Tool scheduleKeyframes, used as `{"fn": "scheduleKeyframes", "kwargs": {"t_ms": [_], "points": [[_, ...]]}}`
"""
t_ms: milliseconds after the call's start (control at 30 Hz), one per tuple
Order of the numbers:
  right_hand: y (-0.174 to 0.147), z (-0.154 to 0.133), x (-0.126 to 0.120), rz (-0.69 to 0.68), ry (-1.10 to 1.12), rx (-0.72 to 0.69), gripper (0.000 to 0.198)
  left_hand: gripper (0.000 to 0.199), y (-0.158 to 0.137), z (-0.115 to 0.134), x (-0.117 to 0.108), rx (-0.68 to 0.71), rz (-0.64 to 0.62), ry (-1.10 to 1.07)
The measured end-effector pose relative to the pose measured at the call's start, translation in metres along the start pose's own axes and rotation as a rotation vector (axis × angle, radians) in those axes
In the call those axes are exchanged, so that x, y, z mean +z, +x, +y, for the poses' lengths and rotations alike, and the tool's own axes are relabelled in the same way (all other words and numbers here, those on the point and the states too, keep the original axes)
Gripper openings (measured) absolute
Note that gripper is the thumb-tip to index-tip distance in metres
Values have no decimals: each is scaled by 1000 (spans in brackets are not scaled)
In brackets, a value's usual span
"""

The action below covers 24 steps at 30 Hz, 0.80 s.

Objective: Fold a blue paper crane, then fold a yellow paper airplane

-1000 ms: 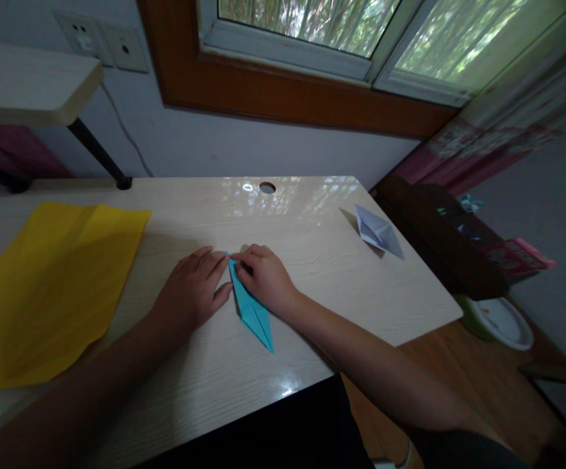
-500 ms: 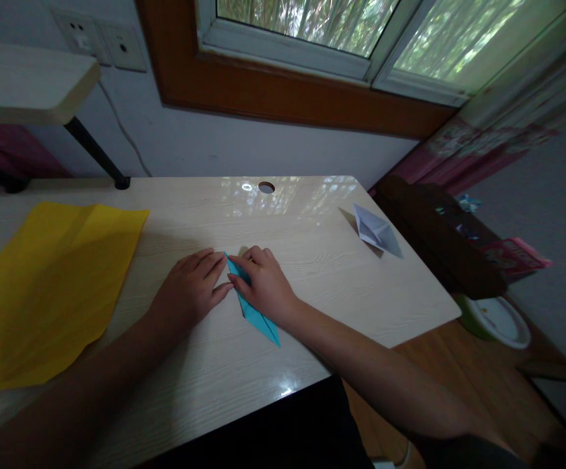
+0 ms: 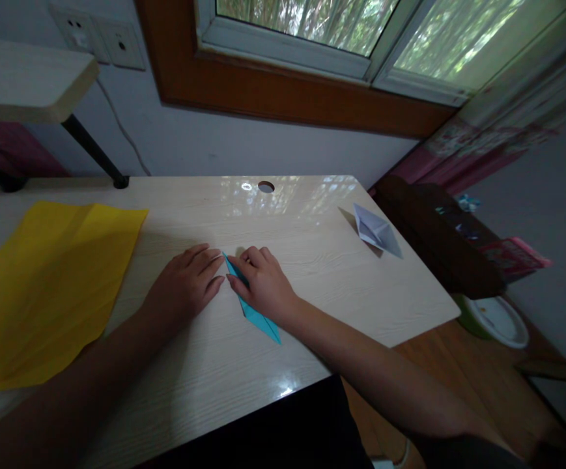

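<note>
Right hand (image 3: 266,286) gripped the folded turquoise paper (image 3: 262,326), apparently to hold it flat; left hand (image 3: 185,280) lay open beside its tip.

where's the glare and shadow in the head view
Head view: pale reflections on the table below the window, a glare spot by its near edge; head view: shadow over the yellow sheet, left hand dimmer than right hand.

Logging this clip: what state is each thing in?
Blue paper: folded narrow, partly covered by the right hand
Right hand: curled over the blue paper
Left hand: open, beside the blue paper's far tip
Yellow sheet: unfolded, lying on the table
White paper: folded, on the table
Curtain: hanging in folds
</note>
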State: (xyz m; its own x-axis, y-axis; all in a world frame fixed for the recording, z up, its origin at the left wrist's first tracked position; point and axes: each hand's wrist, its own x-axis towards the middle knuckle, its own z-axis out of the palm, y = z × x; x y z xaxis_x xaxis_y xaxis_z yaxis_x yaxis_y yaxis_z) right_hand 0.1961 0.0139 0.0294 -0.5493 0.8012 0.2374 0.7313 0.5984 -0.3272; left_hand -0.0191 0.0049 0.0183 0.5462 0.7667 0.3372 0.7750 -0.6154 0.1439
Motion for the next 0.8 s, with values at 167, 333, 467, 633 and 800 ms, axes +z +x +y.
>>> {"fn": "scheduleKeyframes", "kwargs": {"t_ms": [167,333,467,633,800], "points": [[0,0,0,-3,-19,-8,36,37,1,1,-2,-3,-1,-16],[0,1,0,-16,-40,-18,38,38,0,1,-1,0,-17,5],[0,0,-1,-23,-58,-30,39,37,0,-1,0,18,-32,25],[0,-1,-1,-22,-107,-39,38,38,1,-1,0,22,-32,14],[0,-2,-1,-26,-137,-39,37,40,2,1,-2,1,-19,5]]}}
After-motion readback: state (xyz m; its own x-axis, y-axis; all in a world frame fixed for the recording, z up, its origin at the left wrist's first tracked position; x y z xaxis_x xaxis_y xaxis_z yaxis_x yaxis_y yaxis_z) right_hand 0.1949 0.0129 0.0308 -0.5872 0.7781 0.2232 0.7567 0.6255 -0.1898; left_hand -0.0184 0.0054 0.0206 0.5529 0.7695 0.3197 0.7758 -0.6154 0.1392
